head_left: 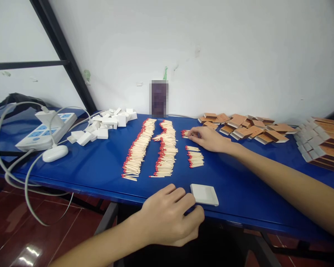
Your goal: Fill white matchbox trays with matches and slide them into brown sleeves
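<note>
My right hand (210,138) reaches over the table with its fingers pinched at a small bunch of red-tipped matches (184,133). Below it lie a few more matches in small groups (196,159). My left hand (171,217) hovers at the table's front edge, fingers curled inward; whatever they may hold is hidden. Right by its knuckles, a white matchbox tray (204,194) lies flat on the blue table. Two long rows of matches, a left row (139,150) and a right row (167,150), run from back to front, heads to the left.
White inner trays (102,124) are heaped at the back left. Orange-brown matchbox sleeves (247,128) spread along the back right, beside stacked matchboxes (321,142). A power strip (47,131) with white cables stands on the left. A blurred dark object (159,98) leans at the wall.
</note>
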A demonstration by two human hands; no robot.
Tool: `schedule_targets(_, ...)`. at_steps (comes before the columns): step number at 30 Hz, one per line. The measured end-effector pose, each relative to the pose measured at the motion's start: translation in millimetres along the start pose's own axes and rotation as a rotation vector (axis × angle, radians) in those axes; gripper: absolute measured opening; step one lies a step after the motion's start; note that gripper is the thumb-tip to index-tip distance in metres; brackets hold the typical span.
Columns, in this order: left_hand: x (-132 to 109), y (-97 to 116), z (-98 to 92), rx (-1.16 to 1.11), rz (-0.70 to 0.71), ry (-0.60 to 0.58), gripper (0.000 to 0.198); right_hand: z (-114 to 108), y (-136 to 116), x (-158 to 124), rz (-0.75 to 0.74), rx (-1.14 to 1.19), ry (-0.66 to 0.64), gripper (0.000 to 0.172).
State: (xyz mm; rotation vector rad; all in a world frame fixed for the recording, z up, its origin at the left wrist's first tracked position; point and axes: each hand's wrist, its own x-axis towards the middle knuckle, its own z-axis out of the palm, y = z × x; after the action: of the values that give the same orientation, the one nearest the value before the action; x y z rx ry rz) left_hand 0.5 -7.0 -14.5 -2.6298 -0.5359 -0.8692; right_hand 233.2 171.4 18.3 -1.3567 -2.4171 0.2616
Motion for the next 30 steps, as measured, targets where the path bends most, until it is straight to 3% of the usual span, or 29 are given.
schedule_targets(14,0,1,0.5,-0.001,-0.016,-0.007,0.01,-14,-12,-23,-0.022,0.08,-0.152,0.025)
schedule_targets(23,0,0,0.3,0.016,-0.005,-0.004,0.011,-1,-4,-7,0.005,-0.051,0.043,0.022)
schedule_targets(30,-1,0,0.9,0.004,0.001,-0.002,0.012,4,0,-1,0.027,-0.078,0.056,0.026)
